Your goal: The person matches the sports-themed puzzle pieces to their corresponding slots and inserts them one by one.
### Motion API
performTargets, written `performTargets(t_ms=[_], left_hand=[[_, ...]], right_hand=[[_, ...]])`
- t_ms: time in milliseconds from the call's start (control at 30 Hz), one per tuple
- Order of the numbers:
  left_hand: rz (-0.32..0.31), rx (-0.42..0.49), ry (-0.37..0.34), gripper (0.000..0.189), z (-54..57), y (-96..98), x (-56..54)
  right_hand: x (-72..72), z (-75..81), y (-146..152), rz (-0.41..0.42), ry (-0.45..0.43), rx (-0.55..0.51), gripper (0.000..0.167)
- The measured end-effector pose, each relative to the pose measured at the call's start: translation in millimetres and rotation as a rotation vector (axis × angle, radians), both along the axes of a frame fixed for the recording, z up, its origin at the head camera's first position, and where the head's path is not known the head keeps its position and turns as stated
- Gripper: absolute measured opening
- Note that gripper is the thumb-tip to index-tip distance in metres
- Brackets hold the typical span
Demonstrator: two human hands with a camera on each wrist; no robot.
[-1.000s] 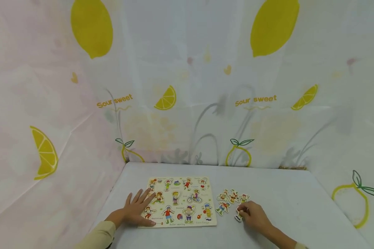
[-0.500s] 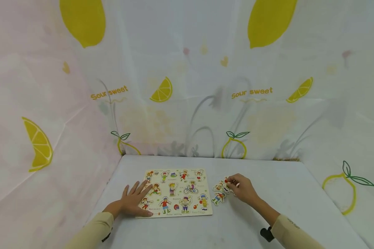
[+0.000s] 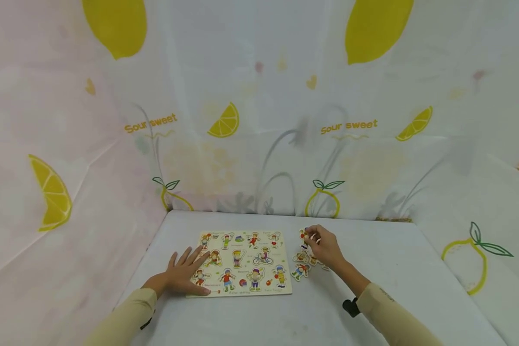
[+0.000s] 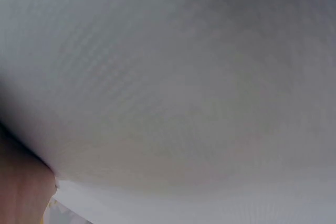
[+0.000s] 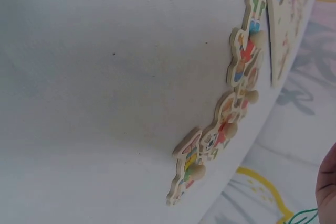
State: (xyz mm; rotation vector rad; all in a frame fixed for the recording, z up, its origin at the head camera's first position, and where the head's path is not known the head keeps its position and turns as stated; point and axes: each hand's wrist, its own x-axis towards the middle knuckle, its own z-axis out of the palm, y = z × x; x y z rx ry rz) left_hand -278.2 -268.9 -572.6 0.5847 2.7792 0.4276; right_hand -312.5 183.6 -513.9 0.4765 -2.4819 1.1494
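Observation:
A wooden picture puzzle board (image 3: 259, 291) printed with figures of children at sports lies on the table. My left hand (image 3: 182, 274) rests on its left edge, fingers spread. Just beyond the board's right side, my right hand (image 3: 326, 247) pinches a figure-shaped puzzle piece (image 3: 303, 237) between thumb and fingers. Loose pieces lie below that hand, among them one in red and blue (image 3: 301, 272). In the right wrist view, several pieces with round knobs (image 5: 197, 171) lie in a row, and a bit of my right hand (image 5: 327, 184) shows. The left wrist view is mostly blurred white.
The white table (image 3: 398, 269) carries the board and pieces. Walls of lemon-printed cloth (image 3: 259, 144) stand at the back and sides. A dark object (image 3: 351, 307) sits at the right sleeve (image 3: 385, 307).
My right hand has moved away and to the left with a puzzle piece, from right of the loose pieces to beyond them. My left hand stays on the board. The head view has tilted down slightly.

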Motion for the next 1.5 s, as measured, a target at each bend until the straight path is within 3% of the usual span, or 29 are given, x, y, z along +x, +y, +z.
performTargets(t_ms=[233, 433, 700, 867, 967, 1300, 1500], left_hand=[[0.006, -0.005, 0.014, 0.119, -1.7, -0.5, -2.5], [-0.004, -0.006, 0.032, 0.118, -2.3, 1.2, -1.0], [0.01, -0.022, -0.003, 0.118, 1.4, 2.0, 6.0], [0.006, -0.01, 0.0, 0.116, 2.2, 3.7, 8.9], [0.001, 0.002, 0.023, 0.115, 4.7, 4.1, 5.0], [0.005, -0.04, 0.009, 0.116, 5.4, 4.4, -1.1], [0.005, -0.026, 0.003, 0.116, 5.6, 3.0, -0.4]], right_hand=[[-6.0, -5.4, -4.7, 0.011, 0.013, 0.046, 0.015], [-6.5, -8.3, -15.0, 0.008, -0.038, 0.069, 0.012], [3.4, -19.6, -28.6, 0.13, -0.155, 0.092, 0.008], [7.8, -21.1, -30.2, 0.175, -0.121, 0.078, 0.01], [6.6, -19.7, -31.1, 0.175, -0.104, 0.07, 0.011], [8.9, -21.5, -39.2, 0.174, -0.189, 0.038, 0.013], [11.9, -24.2, -41.7, 0.159, -0.204, 0.078, 0.008]])
